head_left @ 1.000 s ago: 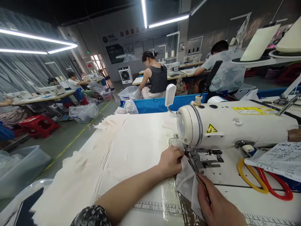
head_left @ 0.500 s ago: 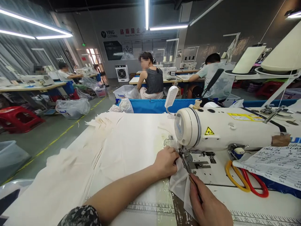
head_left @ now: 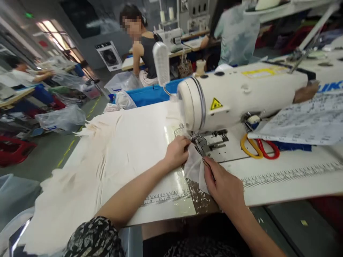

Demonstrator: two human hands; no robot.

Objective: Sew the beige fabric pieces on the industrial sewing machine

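Beside the needle area of a white sewing machine (head_left: 230, 92), my left hand (head_left: 177, 151) is closed, its fingers pinching the edge of a white fabric piece (head_left: 193, 165). The cloth hangs down between my two hands toward the table's front edge. In my closed right hand (head_left: 225, 184) is a pair of metal tweezers (head_left: 198, 148), their tips pointing up and left at the presser foot area, close to my left fingertips. Exactly what the tips touch is too small and blurred to tell.
Stacked off-white fabric pieces (head_left: 72, 175) cover the table's left side. Orange-and-red-handled scissors (head_left: 252, 148) lie right, partly under a written sheet (head_left: 297, 121). A lamp (head_left: 161, 62) stands behind the machine head. A printed ruler (head_left: 292, 174) runs along the front. Co-workers sit beyond.
The head view has tilted downward and rotated, so more of the table's front edge and my lap shows. Both hands keep nearly the same place at the machine, still holding cloth and tweezers.
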